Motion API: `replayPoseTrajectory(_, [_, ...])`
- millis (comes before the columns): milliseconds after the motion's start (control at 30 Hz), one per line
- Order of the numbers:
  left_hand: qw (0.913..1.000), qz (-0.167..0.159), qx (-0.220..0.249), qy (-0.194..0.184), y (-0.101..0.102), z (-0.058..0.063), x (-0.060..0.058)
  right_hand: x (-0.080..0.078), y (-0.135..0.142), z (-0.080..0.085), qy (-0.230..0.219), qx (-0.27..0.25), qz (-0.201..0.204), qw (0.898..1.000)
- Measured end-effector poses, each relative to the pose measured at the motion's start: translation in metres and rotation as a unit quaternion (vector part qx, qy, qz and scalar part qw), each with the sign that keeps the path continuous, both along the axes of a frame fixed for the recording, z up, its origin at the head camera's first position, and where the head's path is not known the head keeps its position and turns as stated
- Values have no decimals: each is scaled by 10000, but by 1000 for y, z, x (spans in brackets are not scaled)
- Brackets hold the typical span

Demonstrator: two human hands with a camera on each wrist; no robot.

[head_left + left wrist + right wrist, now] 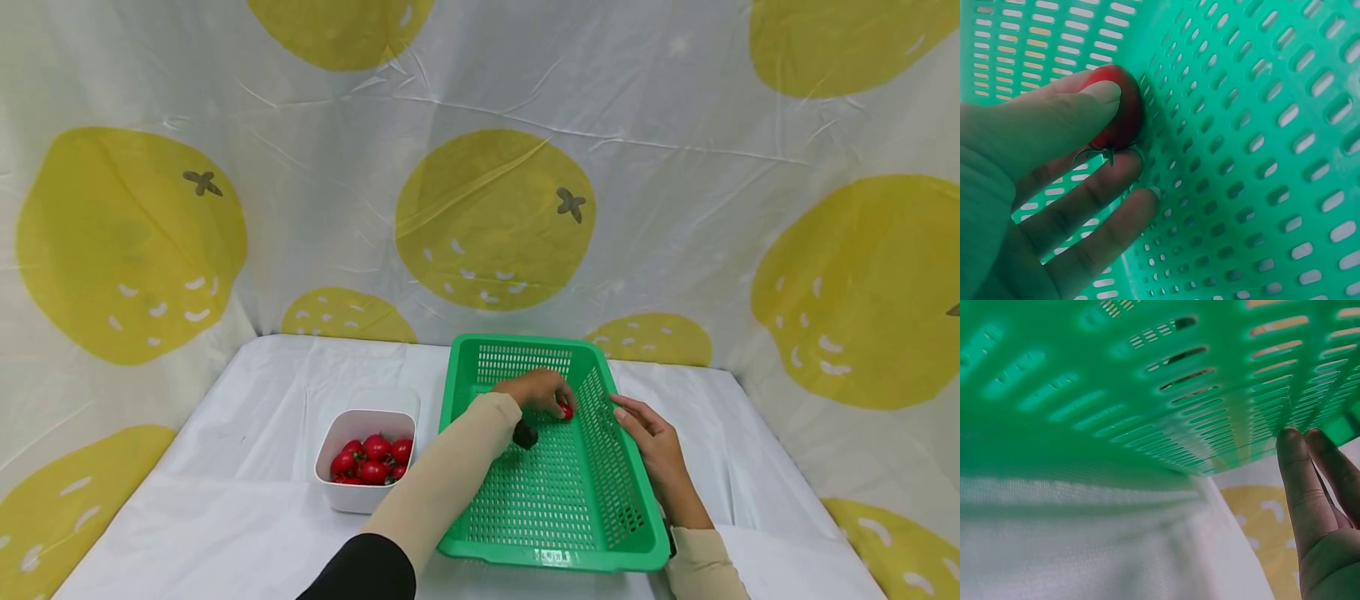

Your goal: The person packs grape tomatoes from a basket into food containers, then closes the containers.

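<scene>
My left hand [538, 390] reaches down inside a green plastic basket [551, 558]. Between its thumb and fingers it pinches a red cherry tomato [1127, 109], close to the perforated side wall. A small green stem shows at the tomato's lower end in the left wrist view, while the other fingers spread below it. On the basket's right side is my right hand [660, 450], its fingertips at the rim. The right wrist view shows its fingers [1300, 481] straight, with their tips against the slotted outer wall.
Left of the basket stands a white square container [360, 497] holding several red tomatoes [375, 447]. Behind it lies a pale translucent lid [386, 398]. A white cloth [247, 533] covers the table, and a lemon-patterned sheet [322, 200] hangs behind and beside it.
</scene>
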State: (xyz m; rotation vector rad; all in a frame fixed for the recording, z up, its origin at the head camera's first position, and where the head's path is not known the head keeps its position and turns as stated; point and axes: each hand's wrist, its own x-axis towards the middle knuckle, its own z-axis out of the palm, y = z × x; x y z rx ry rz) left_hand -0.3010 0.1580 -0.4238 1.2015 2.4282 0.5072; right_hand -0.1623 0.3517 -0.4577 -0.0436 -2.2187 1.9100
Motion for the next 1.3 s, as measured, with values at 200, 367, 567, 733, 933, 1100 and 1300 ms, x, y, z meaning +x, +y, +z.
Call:
replayPoseTrajectory(200, [9998, -10, 63, -211, -1, 3, 1, 0, 0, 0, -43, -117, -35, 9999])
replayPoseTrajectory(367, [10000, -4, 89, 43, -3, 9, 3, 0, -1, 0, 20, -155, -16, 9999])
replayPoseTrajectory(567, [9992, -170, 364, -43, -1, 20, 2, 0, -2, 1, 93, 12, -40, 9999])
replayPoseTrajectory(733, [9982, -314, 456, -209, 0, 33, 5, 0, -1, 2, 124, 88, -28, 9999])
replayPoseTrajectory(933, [9972, -638, 369, 136, -4, 45, 9, 1, -2, 4, 124, 9, -28, 9999])
replayPoseTrajectory(1100, [9960, -775, 321, 312, -11, 57, 12, 1, -3, 5, 80, -12, -37, 10000])
replayPoseTrajectory(1300, [9944, -915, 390, 355, -26, 74, 18, 0, -2, 2, 77, 94, -9, 9999])
